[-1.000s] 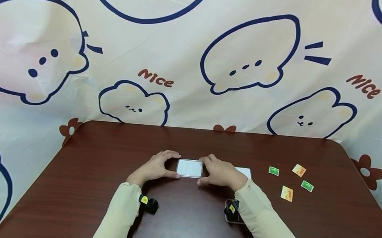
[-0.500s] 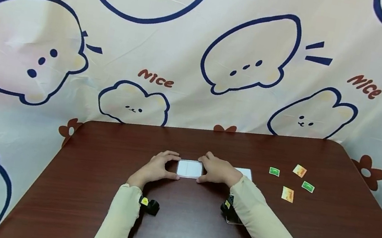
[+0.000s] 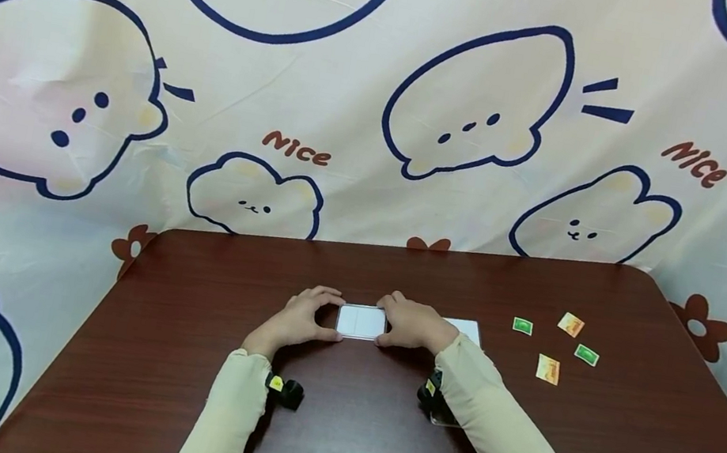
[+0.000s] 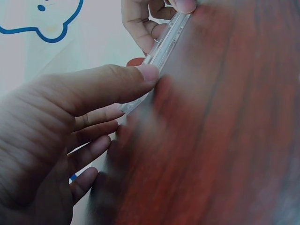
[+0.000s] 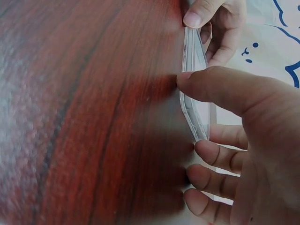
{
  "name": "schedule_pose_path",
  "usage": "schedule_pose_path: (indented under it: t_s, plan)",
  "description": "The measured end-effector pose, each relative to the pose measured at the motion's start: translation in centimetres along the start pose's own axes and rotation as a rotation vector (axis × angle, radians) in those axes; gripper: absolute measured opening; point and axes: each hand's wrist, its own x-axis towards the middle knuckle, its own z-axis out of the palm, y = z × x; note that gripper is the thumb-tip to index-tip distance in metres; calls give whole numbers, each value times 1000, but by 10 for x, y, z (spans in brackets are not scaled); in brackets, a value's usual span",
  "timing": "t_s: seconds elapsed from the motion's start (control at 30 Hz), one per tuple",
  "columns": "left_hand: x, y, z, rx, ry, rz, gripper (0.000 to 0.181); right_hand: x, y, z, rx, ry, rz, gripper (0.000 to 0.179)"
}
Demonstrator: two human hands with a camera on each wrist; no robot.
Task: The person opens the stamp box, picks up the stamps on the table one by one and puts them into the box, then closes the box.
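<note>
1. Pale cloth (image 3: 363, 98) printed with blue-outlined cartoon heads and red "Nice" lettering hangs at 12 o'clock, behind a dark red-brown bench (image 3: 341, 447) with visible wood grain.
2. Clear case (image 3: 360, 321), whitish on its upper face, lies flat on the bench; taken as the clock's centre below.
3. Left hand (image 3: 297, 320) at 9 o'clock, grasping the case's end: thumb against the near edge, a finger at the far side, other fingers spread off it.
4. Right hand (image 3: 415, 325) at 3 o'clock, grasping the opposite end likewise, thumb on the near edge.
5. White panel (image 3: 467, 329) just past the right hand, also 3 o'clock, partly hidden by the hand and sleeve.
6. Farther toward 3 o'clock, well apart from the case: two green cards (image 3: 522, 326) and two orange cards (image 3: 547, 369), scattered.
</note>
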Motion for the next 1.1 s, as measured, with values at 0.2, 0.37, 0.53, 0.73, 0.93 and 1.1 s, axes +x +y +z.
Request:
schedule_pose_path:
  t_s: [0.2,0.37,0.53,0.73,0.93,1.1]
  plan:
    - [-1,2,-1,-20,-2,4,57,1,3,2,12,19,-5,65]
    - [-1,3,-1,-13,-14,1,60,-2,3,2,35,25,-10,62]
    - [-1,5,-1,2,-30,-12,70,-5,3,-2,52,47,-21,61]
    - [0,7,-2,23,-33,-9,69,-8,4,-7,26,84,-26,60]
    - [2,8,-3,56,-18,6,63,-15,-2,-11,-21,127,-29,62]
    - [2,6,-2,56,-20,13,59,-29,-11,-11,-36,151,-68,63]
